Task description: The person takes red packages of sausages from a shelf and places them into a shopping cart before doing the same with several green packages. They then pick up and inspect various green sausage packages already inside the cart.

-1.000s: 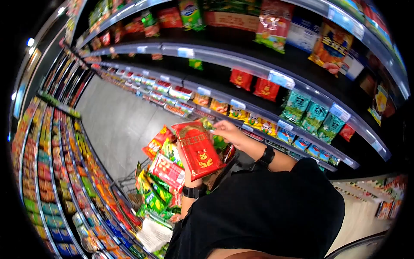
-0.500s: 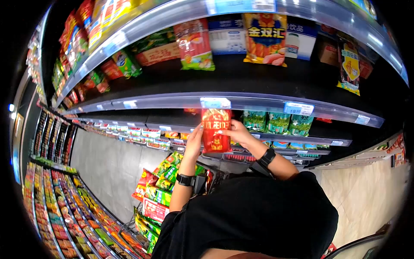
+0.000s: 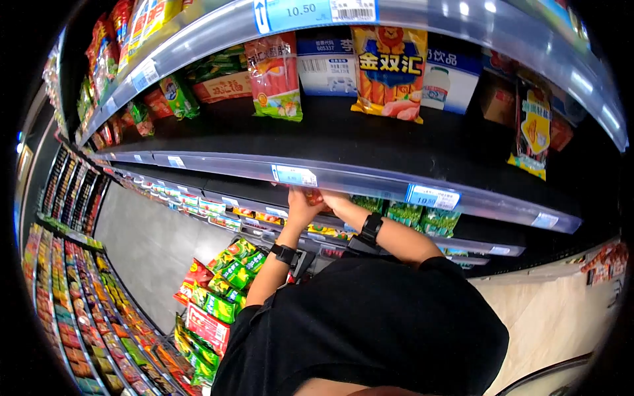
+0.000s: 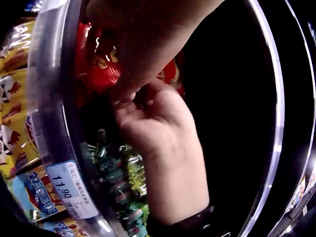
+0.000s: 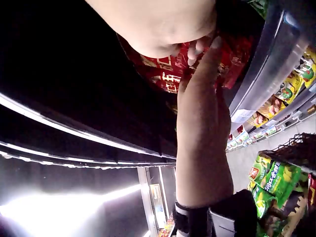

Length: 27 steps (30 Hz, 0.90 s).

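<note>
In the head view my left hand (image 3: 304, 206) and right hand (image 3: 335, 202) reach together under a shelf's front edge. Between and behind them lies a shiny red packet (image 5: 168, 74) with gold lettering, mostly hidden by the hands and the shelf lip. In the right wrist view the left hand (image 5: 200, 108) grips the packet, its thumb along the red wrapper, and the right hand (image 5: 163, 27) curls its fingertips over it. The left wrist view shows more red wrapper (image 4: 101, 76) beyond the right hand (image 4: 160, 118). Green packs (image 4: 118, 177) sit just beside the hands.
The shelf lip (image 3: 356, 178) with price tags runs just above the hands. Higher up stand a yellow sausage pack (image 3: 389, 72) and a pink pack (image 3: 276, 79). Down left, a cart holds green packs (image 3: 231, 274) and a red-and-white pack (image 3: 208, 325).
The red packet was first held low in front of the body, then raised before the shelf by both hands. Now packet and hands are in under the shelf lip.
</note>
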Each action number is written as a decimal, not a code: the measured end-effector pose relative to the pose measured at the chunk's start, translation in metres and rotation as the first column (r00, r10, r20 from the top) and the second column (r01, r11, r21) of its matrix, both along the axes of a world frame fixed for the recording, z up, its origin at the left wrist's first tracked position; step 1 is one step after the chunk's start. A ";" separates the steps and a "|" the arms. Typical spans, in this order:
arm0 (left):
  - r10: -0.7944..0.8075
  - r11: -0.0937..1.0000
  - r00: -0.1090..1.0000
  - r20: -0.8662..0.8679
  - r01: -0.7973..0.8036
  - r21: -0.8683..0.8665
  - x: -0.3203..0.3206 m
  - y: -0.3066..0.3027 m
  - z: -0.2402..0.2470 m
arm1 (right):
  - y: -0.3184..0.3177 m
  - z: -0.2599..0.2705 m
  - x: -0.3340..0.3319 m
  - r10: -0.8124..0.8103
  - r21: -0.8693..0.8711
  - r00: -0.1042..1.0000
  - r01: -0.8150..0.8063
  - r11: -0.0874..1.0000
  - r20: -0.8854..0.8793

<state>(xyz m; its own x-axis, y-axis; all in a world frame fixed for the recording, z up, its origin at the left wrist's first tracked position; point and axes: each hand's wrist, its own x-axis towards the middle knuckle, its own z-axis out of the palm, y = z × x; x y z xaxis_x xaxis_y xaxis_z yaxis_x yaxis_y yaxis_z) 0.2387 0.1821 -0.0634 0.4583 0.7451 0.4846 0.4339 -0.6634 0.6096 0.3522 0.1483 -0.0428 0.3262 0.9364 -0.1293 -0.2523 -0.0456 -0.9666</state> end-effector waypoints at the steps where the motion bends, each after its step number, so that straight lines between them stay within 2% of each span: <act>1: 0.014 0.999 1.000 -0.028 -0.015 -0.030 0.003 -0.006 0.003 | 0.003 -0.003 -0.001 0.016 -0.002 1.000 -0.016 1.000 0.001; 4: 0.136 0.990 0.990 -0.048 -0.133 0.054 0.011 -0.012 -0.003 | 0.022 -0.034 0.002 0.047 0.044 0.996 -0.051 0.998 0.078; 5: 0.239 0.968 0.958 -0.161 -0.222 0.113 0.011 -0.013 -0.008 | 0.031 -0.051 0.005 0.058 0.062 0.989 -0.067 0.996 0.133; 8: 0.331 0.941 0.877 -0.349 -0.334 0.055 0.012 -0.011 -0.009 | 0.049 -0.094 0.009 0.062 0.120 0.961 -0.098 0.988 0.271; 9: 0.325 0.945 0.871 -0.368 -0.318 0.082 0.011 -0.012 -0.007 | 0.051 -0.102 0.009 0.060 0.141 0.951 -0.107 0.984 0.304; 12: 0.421 0.904 0.806 -0.416 -0.412 0.116 0.015 -0.019 -0.003 | 0.051 -0.118 0.011 0.044 0.188 0.926 -0.122 0.975 0.374; 13: 0.424 0.901 0.806 -0.412 -0.423 0.100 0.016 -0.020 -0.005 | 0.042 -0.107 0.008 0.031 0.188 0.926 -0.109 0.976 0.375; 16: 0.429 0.898 0.794 -0.430 -0.424 0.114 0.016 -0.017 -0.013 | 0.019 -0.081 0.013 0.243 -0.014 0.927 -0.250 0.968 0.286; 18: 0.435 0.895 0.794 -0.425 -0.433 0.108 0.016 -0.015 -0.016 | 0.015 -0.088 0.011 0.190 0.068 0.910 -0.230 0.971 0.368; 19: 0.437 0.894 0.792 -0.426 -0.433 0.112 0.016 -0.015 -0.017 | 0.008 -0.073 0.008 0.159 0.109 0.900 -0.220 0.969 0.407; 20: 0.440 0.893 0.790 -0.428 -0.436 0.114 0.016 -0.014 -0.019 | -0.001 -0.059 0.012 0.161 0.079 0.896 -0.212 0.974 0.414; 21: 0.426 0.901 0.793 -0.436 -0.417 0.121 0.014 -0.016 -0.014 | -0.017 -0.021 0.010 0.129 0.041 0.847 -0.175 0.984 0.515; 23: 0.376 0.919 0.822 -0.427 -0.391 0.058 0.009 -0.012 -0.017 | -0.025 -0.009 0.013 0.142 -0.041 0.774 -0.149 0.988 0.618; 24: 0.339 0.930 0.839 -0.425 -0.366 0.019 0.004 -0.014 -0.014 | -0.036 0.017 0.010 0.132 -0.059 0.735 -0.124 0.991 0.666; 25: 0.343 0.935 0.871 -0.353 -0.352 0.041 0.000 -0.020 -0.008 | -0.033 -0.007 0.014 0.065 0.064 0.834 -0.119 0.991 0.548; 26: 0.348 0.937 0.895 -0.278 -0.343 0.069 -0.004 -0.027 -0.001 | -0.052 0.037 0.006 0.025 0.033 0.789 -0.058 0.998 0.613; 27: 0.345 0.938 0.906 -0.247 -0.339 0.069 -0.011 -0.033 0.001 | -0.047 0.014 0.008 -0.117 0.191 0.784 -0.002 0.982 0.609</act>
